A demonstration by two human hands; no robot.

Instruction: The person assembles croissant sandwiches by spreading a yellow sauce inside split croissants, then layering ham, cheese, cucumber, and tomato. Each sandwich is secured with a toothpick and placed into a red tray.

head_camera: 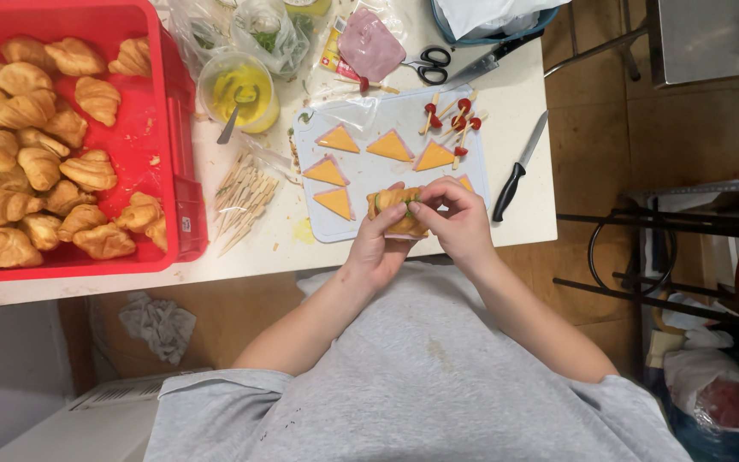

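Both hands are closed around a filled croissant (397, 210) held just above the near edge of a white cutting board (361, 175): the left hand (376, 244) cups it from below and the side with the thumb across the top, while the right hand (458, 214) pinches its upper edge with curled fingers, where a bit of green leaf shows. On the board lie orange cheese triangles (338, 139) on pink slices, and near its far right corner a cluster of wooden picks tipped with red pieces (455, 120). Left of the board sits a heap of plain wooden picks (243, 198), and beyond them a round clear tub of yellow sauce (239, 90) with a utensil standing in it. A red crate (164, 111) full of plain croissants fills the left of the table. Beyond the board are clear plastic bags of greens (271, 30), an opened flat pack of pink sliced meat (369, 43) with a red-and-yellow label at its corner, and black-handled scissors (428, 62). A black-handled knife (517, 171) lies right of the board.
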